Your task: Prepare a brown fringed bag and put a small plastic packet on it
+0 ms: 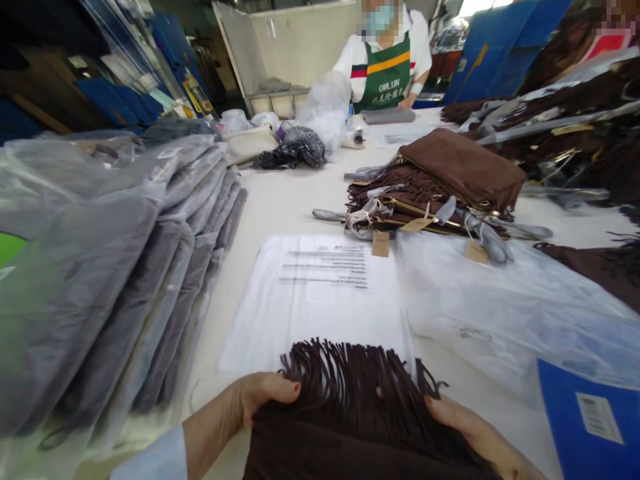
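Where everything is placed as on a clock face centred in the view, the white table (287, 203) is the broadest thing, running from six o'clock up past twelve. At nine o'clock leans a tall stack of grey items in clear bags (105, 287), overlapping one another. Toward one o'clock, beyond the table, stands a co-worker (385, 80) in a green apron and a mask. Between two and three lies a pile of brown fringed pouches (460, 163) with gold-coloured zips. Clear plastic (450, 293) spreads at about half past three, just below that pile. Near the centre, toward six, lies a printed white sheet (310, 320); whether paper or plastic, I cannot tell. At six o'clock is the brown fringed piece (350, 433), its strands pointing toward twelve and overlapping the sheet's near edge. A blue packet (580, 413) with a barcode label sits at four. At seven the left hand (263, 395) grips the piece's left side, thumb on top; between four and five the right hand (465, 423) grips its right side likewise. Smallest, a tan tag (381, 244) hangs from the pile.
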{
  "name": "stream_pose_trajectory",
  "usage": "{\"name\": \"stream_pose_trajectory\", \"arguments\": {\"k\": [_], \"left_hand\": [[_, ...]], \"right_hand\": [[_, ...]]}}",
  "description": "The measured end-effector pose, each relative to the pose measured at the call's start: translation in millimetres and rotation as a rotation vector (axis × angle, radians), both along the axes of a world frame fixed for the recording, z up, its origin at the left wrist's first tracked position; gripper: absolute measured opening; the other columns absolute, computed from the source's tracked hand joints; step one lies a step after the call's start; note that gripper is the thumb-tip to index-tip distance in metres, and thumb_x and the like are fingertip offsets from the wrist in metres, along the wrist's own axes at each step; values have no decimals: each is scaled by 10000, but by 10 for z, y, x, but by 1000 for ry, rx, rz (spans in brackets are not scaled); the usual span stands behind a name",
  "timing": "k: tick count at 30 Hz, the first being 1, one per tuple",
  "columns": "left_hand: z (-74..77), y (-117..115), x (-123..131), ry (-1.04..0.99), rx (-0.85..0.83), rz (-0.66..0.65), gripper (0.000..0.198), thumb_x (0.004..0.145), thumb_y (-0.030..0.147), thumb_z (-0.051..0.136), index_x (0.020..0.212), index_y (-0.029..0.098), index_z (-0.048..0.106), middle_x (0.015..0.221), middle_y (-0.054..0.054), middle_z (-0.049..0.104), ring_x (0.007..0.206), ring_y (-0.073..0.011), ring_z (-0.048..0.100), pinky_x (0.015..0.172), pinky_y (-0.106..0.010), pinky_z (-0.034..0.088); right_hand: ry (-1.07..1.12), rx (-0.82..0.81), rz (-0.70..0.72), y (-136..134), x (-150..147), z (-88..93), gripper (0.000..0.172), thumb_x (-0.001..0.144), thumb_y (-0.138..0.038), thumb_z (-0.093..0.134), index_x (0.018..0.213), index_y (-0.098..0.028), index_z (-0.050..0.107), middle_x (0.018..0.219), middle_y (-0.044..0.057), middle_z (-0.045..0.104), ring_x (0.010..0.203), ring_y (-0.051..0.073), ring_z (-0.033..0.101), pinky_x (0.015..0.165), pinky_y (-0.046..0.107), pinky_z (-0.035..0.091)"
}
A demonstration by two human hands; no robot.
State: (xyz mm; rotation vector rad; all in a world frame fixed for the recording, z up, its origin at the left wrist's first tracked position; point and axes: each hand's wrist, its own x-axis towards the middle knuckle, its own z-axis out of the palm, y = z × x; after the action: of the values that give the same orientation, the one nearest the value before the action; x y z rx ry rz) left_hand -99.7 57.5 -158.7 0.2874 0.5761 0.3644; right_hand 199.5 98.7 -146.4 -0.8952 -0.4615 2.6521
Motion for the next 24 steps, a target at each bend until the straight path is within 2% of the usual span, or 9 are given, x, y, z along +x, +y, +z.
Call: {"name": "stream_pose_trajectory", "arguments": {"k": [4,9,12,14,17,20,22,24], "left_hand": [[20,97,108,38,-2,25,710,534,465,748,1130,111,597,1017,-132,677,1068,-359,554,912,-452,441],[111,119,143,189,-16,113,727,392,385,820,1049,132,639,990,-115,684,1049,-394,554,872,-471,468],[188,172,142,259,3,79,713,332,282,849,1004,143,656,953,-92,693,1031,-396,560,837,-468,486],[290,247,149,302,94,-4,658,354,224,853,981,158,667,907,-59,699,1019,-377,570,808,-451,500],[521,343,186,355,346,-199,490,468,131,798,942,171,684,817,-4,700,994,-333,589,789,-408,508],[757,287,259,398,589,-354,411,602,89,697,1000,186,669,865,17,696,960,-287,610,822,-367,498],[861,146,322,457,745,-372,440,664,88,642,1087,208,631,984,6,681,968,-277,609,859,-363,486],[904,-40,383,520,925,-314,466,715,101,597,1164,226,584,1123,-21,637,1051,-282,570,943,-381,435]], "right_hand": [[-15,94,27,6,-63,9,519,654,-407,674,1114,-171,633,1137,89,640,1209,243,463,1069,375,237],[-58,35,55,-7,-63,133,553,597,-412,680,1093,-170,636,1027,96,683,1115,263,548,1003,394,342],[-33,43,108,18,-21,235,548,580,-392,696,1078,-171,641,1016,90,686,1096,262,561,1007,383,335],[-14,103,154,47,2,330,522,591,-362,702,1082,-197,640,1035,62,681,1105,249,555,1024,365,310],[-37,307,318,84,-20,547,477,643,-310,691,1110,-237,629,1015,17,686,1126,246,535,1016,358,325],[-111,612,487,42,-130,764,375,739,-308,625,1111,-265,634,1025,8,681,1076,248,565,954,354,404],[-164,822,480,-58,-212,793,294,772,-308,600,1060,-301,662,1117,10,649,1076,238,566,949,345,417],[-207,997,392,-209,-257,672,258,773,-294,612,1019,-336,675,1214,10,599,1143,238,524,981,358,395]]}}
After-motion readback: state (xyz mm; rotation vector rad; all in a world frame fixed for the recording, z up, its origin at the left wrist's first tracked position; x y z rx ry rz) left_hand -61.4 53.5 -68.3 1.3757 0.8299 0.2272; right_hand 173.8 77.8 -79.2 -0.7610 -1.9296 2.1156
